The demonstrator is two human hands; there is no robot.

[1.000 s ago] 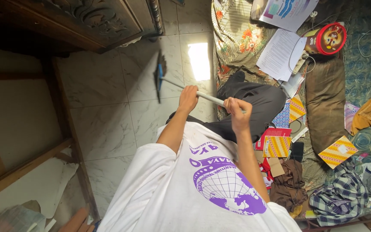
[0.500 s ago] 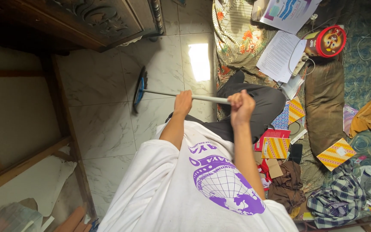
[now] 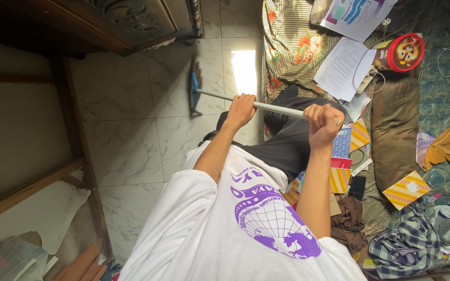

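Two hands are on one tool. Largest in the room is the pale marble-tile floor (image 3: 131, 135), with a dark carved wooden cabinet (image 3: 126, 21) along its far edge and a striped, flower-printed mat (image 3: 287, 47) spread to the right.

On that floor stands the broom: a long pale handle (image 3: 279, 108) that runs from the person's hands out to a blue-backed dark brush head (image 3: 194, 93), which rests on the tiles near the cabinet foot. The left hand (image 3: 240, 109) is wrapped round the handle nearer the head; the right hand (image 3: 323, 122) is fisted round its near end. Both grips are closed tight on the handle.

Handling judgement: the handle looks stiff, light and smooth, so it may slip through a loose palm; the two holds set well apart, as here, give leverage. The bristles look soft and will bend under pressure.

Loose printed papers (image 3: 342, 67) lie on the mat, and colourful patterned booklets (image 3: 404, 190) lie by the person's legs. A checked cloth (image 3: 407, 244) is heaped at lower right.

Containers: one round red tin (image 3: 399, 52) lies on its side beside the papers; its lid is on, and I cannot tell what is inside.
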